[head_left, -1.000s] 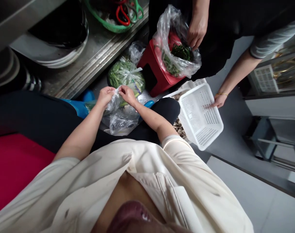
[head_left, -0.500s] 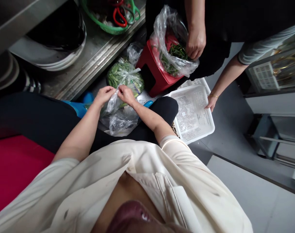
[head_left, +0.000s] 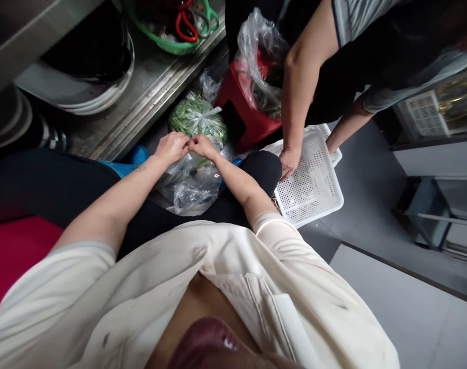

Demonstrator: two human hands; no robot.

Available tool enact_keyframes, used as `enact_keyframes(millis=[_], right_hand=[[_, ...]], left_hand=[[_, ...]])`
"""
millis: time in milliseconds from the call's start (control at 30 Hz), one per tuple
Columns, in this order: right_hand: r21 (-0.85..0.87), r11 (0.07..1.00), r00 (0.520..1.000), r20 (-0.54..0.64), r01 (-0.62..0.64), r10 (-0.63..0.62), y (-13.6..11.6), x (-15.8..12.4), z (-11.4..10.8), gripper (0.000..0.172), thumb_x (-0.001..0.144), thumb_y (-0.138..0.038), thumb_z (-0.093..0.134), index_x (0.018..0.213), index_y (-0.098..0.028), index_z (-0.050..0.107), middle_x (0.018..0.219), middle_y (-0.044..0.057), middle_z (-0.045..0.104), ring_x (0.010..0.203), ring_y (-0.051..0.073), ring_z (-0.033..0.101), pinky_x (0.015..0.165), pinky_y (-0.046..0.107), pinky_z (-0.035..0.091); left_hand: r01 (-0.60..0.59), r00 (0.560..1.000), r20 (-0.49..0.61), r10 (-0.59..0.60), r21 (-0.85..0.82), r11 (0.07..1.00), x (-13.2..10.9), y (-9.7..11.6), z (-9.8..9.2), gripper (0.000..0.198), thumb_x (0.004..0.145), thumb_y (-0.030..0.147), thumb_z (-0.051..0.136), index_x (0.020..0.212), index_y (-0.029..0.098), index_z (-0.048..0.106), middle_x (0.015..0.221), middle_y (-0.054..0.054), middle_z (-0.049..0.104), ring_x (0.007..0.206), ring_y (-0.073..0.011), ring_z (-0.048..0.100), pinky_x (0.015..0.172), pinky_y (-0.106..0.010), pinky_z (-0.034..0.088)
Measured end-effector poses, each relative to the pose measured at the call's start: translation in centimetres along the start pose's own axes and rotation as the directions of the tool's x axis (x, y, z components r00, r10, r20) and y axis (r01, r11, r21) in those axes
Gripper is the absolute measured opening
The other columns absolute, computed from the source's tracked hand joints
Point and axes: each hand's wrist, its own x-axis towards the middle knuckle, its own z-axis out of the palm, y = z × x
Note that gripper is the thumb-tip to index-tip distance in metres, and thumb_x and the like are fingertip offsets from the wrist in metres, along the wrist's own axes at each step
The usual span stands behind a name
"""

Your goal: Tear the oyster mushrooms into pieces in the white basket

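My left hand (head_left: 172, 147) and my right hand (head_left: 202, 145) meet above my lap, their fingertips pinched on the gathered neck of a clear plastic bag (head_left: 183, 165). The bag hangs down between my knees, with green stuff dimly visible inside. Just beyond my hands lies another clear bag (head_left: 198, 117), full of leafy greens and closed at the top. A crumpled piece of clear plastic (head_left: 195, 195) rests nearer to me. My fingers hide the exact point of the grip.
A co-worker's hand (head_left: 290, 163) reaches to a white perforated basket (head_left: 325, 200) at my right knee. Behind stands a red stool (head_left: 239, 115) bearing an open plastic bag (head_left: 256, 66). At left, a metal shelf (head_left: 152, 95) holds stacked plates (head_left: 83, 102) and a green basket (head_left: 179, 47) with scissors (head_left: 186, 28).
My hands have come together at the bag's neck, the left one moving right. The co-worker's hand has left the bag of greens on the stool and come down to the white basket.
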Motion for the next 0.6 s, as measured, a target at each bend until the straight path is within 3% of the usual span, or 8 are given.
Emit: enact_keyframes(millis=[200, 367, 500, 600], right_hand=[[0.117, 0.990, 0.996, 0.020, -0.085, 0.083, 0.2, 0.2, 0.0, 0.018, 0.089, -0.022, 0.055, 0.073, -0.015, 0.055, 0.068, -0.003, 0.047, 0.070, 0.012, 0.044, 0.073, 0.023, 0.039], [0.009, 1.000, 0.999, 0.042, 0.007, -0.007, 0.6, 0.7, 0.0, 0.012, 0.084, -0.016, 0.058, 0.072, -0.015, 0.054, 0.073, -0.002, 0.052, 0.076, 0.013, 0.048, 0.080, 0.024, 0.042], [-0.097, 0.993, 0.997, 0.033, 0.069, -0.066, 0.7, 1.1, 0.1, 0.011, 0.082, -0.014, 0.058, 0.072, -0.016, 0.055, 0.074, 0.000, 0.054, 0.079, 0.015, 0.050, 0.086, 0.026, 0.045], [-0.046, 0.998, 0.999, -0.011, -0.046, 0.046, 0.6, 1.0, -0.2, 0.011, 0.085, -0.012, 0.058, 0.073, -0.015, 0.058, 0.074, 0.000, 0.055, 0.079, 0.016, 0.052, 0.085, 0.025, 0.047]], left_hand=[[-0.038, 0.999, 0.012, 0.037, 0.090, 0.995, 0.4, -0.2, 0.5, 0.037, 0.095, 0.025, 0.046, 0.114, 0.008, 0.073, 0.118, -0.022, 0.071, 0.118, -0.0388, 0.067, 0.095, -0.047, 0.055], [-0.053, 0.998, -0.037, 0.054, 0.035, 0.998, 0.3, -0.5, 1.4, 0.036, 0.098, 0.025, 0.043, 0.111, 0.009, 0.072, 0.118, -0.023, 0.069, 0.120, -0.0386, 0.065, 0.099, -0.048, 0.054], [-0.003, 0.997, -0.072, -0.004, -0.089, 0.996, -0.3, -1.3, 2.0, 0.026, 0.095, 0.026, 0.047, 0.102, 0.015, 0.070, 0.117, -0.021, 0.069, 0.120, -0.0383, 0.062, 0.102, -0.048, 0.051], [0.090, 0.993, -0.059, -0.100, -0.151, 0.984, -0.9, -1.7, 1.5, 0.015, 0.093, 0.024, 0.050, 0.093, 0.019, 0.064, 0.114, -0.017, 0.069, 0.119, -0.0340, 0.061, 0.104, -0.042, 0.048]])
